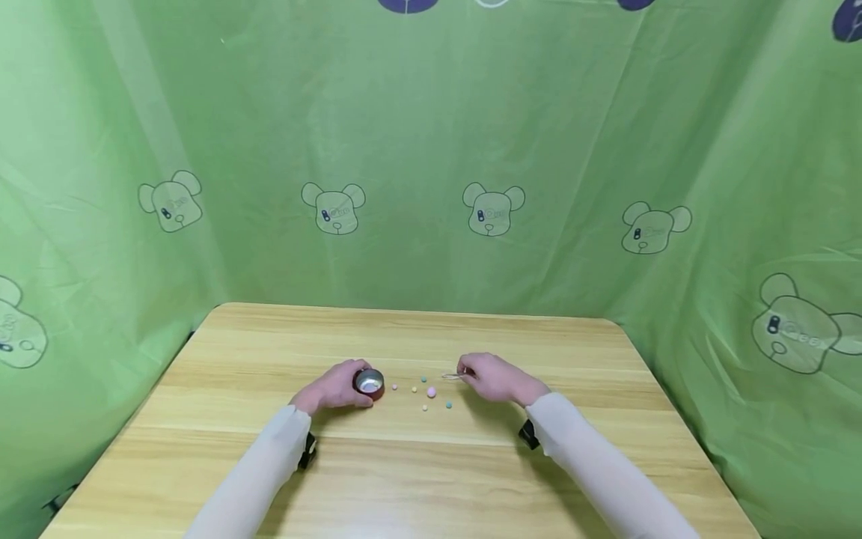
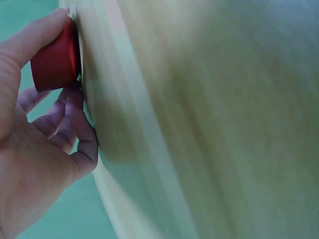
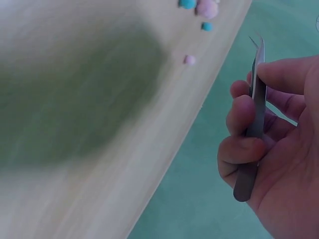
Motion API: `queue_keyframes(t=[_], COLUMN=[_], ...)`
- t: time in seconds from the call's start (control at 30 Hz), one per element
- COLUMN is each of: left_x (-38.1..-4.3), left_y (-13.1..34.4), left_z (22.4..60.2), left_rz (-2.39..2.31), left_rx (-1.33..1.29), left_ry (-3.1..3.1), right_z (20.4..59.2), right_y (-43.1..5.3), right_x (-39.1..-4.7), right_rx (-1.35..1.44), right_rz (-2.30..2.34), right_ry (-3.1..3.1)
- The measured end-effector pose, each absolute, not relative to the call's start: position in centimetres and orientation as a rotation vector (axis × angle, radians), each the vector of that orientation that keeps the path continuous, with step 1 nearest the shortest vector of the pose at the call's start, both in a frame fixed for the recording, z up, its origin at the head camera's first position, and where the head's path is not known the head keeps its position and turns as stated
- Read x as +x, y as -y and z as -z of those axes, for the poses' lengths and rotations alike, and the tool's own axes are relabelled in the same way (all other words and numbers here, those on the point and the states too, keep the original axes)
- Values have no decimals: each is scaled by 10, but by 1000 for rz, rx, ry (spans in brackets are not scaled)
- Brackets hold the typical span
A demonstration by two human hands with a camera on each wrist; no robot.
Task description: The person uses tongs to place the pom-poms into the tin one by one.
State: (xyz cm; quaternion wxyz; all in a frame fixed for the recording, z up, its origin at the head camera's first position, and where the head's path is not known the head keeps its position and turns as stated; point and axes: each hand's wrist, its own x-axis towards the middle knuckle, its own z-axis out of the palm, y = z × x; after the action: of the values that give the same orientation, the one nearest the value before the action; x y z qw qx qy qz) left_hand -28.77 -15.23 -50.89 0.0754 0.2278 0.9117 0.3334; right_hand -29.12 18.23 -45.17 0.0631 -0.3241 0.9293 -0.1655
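My left hand (image 1: 339, 385) grips a small round red tin (image 2: 56, 60) between thumb and fingers, keeping it upright on the table. The tin's silvery inside (image 1: 369, 384) shows from above. My right hand (image 1: 497, 376) holds metal tweezers (image 3: 257, 99) with the thumb pressed on one side and fingers curled round the other. Their thin tips stand slightly apart with nothing between them, pointing left in the head view. Between the hands lie several small balls, including a larger pink one (image 1: 432, 391), a teal one (image 1: 448, 405) and a yellow one (image 1: 414, 389).
The wooden table (image 1: 417, 479) has rounded far corners. A green curtain (image 1: 417, 135) printed with bear heads hangs behind it and along both sides. Both wrists carry a dark device, such as the one under the right sleeve (image 1: 530, 433).
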Motion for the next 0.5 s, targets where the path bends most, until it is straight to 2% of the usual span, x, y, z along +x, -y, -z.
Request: queue_keyframes(t=[0.5], left_x=[-288], left_y=[153], left_z=[508], left_rz=[-995], left_rx=[679], left_ry=[-2730], right_z=[469], right_y=[-195], right_x=[-281], right_rx=[-1004], right_rz=[501], right_ry=[-2759])
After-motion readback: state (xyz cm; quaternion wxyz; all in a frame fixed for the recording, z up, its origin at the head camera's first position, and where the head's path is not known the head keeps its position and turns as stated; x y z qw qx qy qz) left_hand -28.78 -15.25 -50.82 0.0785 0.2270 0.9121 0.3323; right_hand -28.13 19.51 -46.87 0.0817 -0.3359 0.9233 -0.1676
